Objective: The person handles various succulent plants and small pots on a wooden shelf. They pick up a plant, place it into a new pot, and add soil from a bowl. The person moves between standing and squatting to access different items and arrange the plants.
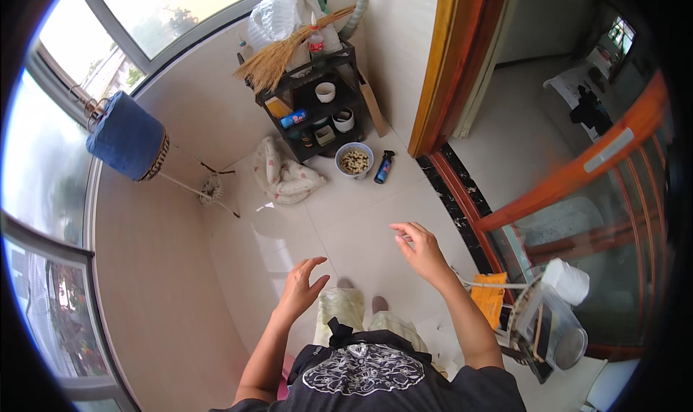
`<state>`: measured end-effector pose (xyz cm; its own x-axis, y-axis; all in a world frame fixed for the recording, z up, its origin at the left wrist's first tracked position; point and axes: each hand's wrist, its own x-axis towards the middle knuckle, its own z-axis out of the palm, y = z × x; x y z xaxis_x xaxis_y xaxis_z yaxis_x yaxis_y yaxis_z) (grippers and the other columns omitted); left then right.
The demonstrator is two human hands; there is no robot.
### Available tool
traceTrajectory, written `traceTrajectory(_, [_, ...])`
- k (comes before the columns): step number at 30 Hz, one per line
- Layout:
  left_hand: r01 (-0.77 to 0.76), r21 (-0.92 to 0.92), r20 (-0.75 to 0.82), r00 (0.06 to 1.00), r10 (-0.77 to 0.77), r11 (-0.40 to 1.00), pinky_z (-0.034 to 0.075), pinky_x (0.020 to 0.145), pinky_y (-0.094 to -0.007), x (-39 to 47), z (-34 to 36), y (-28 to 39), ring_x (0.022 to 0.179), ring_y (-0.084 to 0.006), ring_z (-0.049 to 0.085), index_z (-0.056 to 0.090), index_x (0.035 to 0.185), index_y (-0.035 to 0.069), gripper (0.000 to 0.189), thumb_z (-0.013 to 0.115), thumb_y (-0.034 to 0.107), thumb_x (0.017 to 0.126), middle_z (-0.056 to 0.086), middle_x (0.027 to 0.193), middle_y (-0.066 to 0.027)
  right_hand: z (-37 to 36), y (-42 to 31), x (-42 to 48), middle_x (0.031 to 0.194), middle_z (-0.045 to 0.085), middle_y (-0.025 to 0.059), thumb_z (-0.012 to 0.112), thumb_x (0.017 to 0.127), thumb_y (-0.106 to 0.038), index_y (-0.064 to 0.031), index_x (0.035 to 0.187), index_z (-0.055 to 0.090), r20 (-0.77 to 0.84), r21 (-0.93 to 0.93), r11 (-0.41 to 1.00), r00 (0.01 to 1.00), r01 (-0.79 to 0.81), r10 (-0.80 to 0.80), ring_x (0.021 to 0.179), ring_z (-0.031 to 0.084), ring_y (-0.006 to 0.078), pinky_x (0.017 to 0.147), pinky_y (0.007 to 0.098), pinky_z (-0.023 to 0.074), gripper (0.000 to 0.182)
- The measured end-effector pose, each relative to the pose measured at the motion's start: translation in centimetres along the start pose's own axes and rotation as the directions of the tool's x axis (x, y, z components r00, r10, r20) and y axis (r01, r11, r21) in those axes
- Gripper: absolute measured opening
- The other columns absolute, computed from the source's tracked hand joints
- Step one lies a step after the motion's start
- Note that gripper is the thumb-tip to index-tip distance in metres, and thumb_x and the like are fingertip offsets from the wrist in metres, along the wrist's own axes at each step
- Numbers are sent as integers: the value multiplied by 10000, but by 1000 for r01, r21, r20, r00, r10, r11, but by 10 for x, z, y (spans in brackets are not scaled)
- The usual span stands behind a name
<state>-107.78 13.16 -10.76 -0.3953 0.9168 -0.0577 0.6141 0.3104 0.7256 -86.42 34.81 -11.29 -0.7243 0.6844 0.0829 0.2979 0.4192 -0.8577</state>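
Both hands are raised over the tiled floor, empty and apart. My left hand (305,285) has its thumb and fingers curved with a gap between them. Farther right and forward, my right hand (419,247) is also loosely curved, palm turned inward. Beyond them on the floor stands a blue-and-white bowl (340,168) holding pale pieces. A dark spray bottle with a blue label (384,168) lies to its right. A folded floral cushion or quilt (292,182) rests to the bowl's left. Neither hand touches anything.
Behind the bowl is a black shelf rack (319,109) with white pots, a straw broom (276,56) and plastic bags. A blue cloth-covered stool (127,136) stands at left by the windows. On the right are a wooden sliding door (574,168), its raised track, and a small stand bearing a clear plastic container (563,325).
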Motion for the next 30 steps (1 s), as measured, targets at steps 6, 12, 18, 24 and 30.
traceTrajectory(6, [64, 75, 104, 992, -72, 995, 492, 989, -436, 164, -19, -96, 1177, -380, 600, 605, 1280, 72, 462, 740, 199, 857, 649, 1230, -194, 52, 39, 167, 1133, 658, 135, 604, 922, -47, -49, 1196, 622, -28, 101, 994, 999, -33, 36, 987, 660, 282, 858, 385, 546, 274])
traceTrajectory(12, [-125, 136, 133, 985, 107, 983, 474, 969, -476, 376, 8, -193, 1146, -425, 573, 517, 1337, 77, 577, 752, 183, 821, 621, 1230, -212, 99, 105, 281, 1143, 658, 143, 608, 916, -26, -48, 1220, 626, -148, 311, 930, 957, -196, 251, 976, 674, 253, 833, 360, 574, 306])
traceTrajectory(18, [-143, 112, -51, 987, 150, 983, 471, 981, -467, 569, 69, -283, 1154, -421, 575, 516, 1330, 31, 631, 785, 191, 782, 615, 1241, -231, 122, 171, 369, 1124, 677, 133, 604, 927, -26, -35, 1221, 625, -238, 455, 863, 903, -222, 358, 962, 682, 229, 818, 343, 570, 295])
traceTrajectory(24, [85, 24, -264, 962, -76, 996, 471, 980, -466, 713, 106, -345, 1149, -426, 578, 525, 1320, 3, 641, 797, 214, 779, 614, 1233, -252, 147, 245, 452, 1103, 696, 135, 587, 936, -12, -30, 1207, 633, -195, 573, 785, 891, -234, 409, 949, 694, 232, 805, 339, 573, 275])
traceTrajectory(30, [88, 192, -394, 919, -6, 977, 421, 1044, -498, 814, 115, -382, 1255, -468, 478, 438, 1404, 13, 827, 836, 325, 750, 497, 1356, -303, 153, 294, 504, 1083, 708, 135, 562, 963, -21, -18, 1176, 639, -188, 617, 741, 864, -266, 467, 980, 694, 230, 822, 343, 564, 227])
